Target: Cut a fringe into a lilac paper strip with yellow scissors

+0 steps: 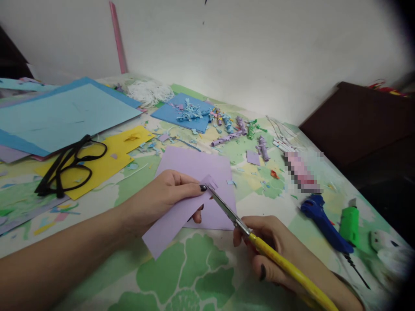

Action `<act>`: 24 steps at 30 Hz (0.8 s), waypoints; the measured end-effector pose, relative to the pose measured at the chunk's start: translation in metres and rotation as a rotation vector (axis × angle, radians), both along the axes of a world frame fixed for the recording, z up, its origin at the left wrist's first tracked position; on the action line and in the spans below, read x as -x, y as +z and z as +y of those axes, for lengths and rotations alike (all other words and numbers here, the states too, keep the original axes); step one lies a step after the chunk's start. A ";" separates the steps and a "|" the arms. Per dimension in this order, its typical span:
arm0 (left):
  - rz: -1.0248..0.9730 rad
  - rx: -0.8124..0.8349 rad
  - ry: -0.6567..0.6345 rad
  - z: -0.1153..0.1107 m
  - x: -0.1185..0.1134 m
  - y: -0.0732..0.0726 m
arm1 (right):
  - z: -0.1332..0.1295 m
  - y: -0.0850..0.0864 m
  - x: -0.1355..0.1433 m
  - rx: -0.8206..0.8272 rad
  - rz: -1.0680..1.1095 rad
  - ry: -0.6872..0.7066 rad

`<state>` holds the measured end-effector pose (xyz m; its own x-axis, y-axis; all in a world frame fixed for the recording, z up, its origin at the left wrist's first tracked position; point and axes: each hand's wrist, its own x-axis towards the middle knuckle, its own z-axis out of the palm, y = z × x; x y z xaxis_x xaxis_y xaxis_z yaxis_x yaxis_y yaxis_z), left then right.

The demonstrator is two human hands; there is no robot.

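Note:
My left hand pinches a strip of purple paper between thumb and fingers, its lower end slanting down to the left. Small slits show at the strip's upper end. My right hand is closed around a pair of scissors with yellow handles. The blade tips touch the strip's far end beside my left thumb. Whether the blades are apart is hard to see. Under the hands lies a larger sheet of purple paper, flat on the table.
Black eyeglasses rest on yellow paper at left, near stacked blue sheets. Fringed paper rolls and scraps lie behind. At right are a blue-handled tool, a green cutter and a white cord.

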<state>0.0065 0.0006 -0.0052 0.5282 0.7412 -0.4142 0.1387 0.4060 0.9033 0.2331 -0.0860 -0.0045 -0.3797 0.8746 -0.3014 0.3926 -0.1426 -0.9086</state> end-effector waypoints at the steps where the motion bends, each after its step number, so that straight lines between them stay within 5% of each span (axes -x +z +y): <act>1: 0.000 0.005 -0.006 0.000 -0.001 -0.001 | 0.000 0.003 -0.001 0.011 0.000 0.023; 7: 0.012 0.020 -0.015 -0.001 -0.001 -0.007 | 0.007 0.016 -0.004 0.135 -0.011 0.125; 13: 0.016 0.043 -0.027 -0.002 0.001 -0.007 | 0.003 0.001 -0.015 0.239 0.125 0.109; 24: 0.002 0.017 0.019 0.007 0.004 -0.008 | -0.001 -0.006 -0.018 0.154 0.272 0.086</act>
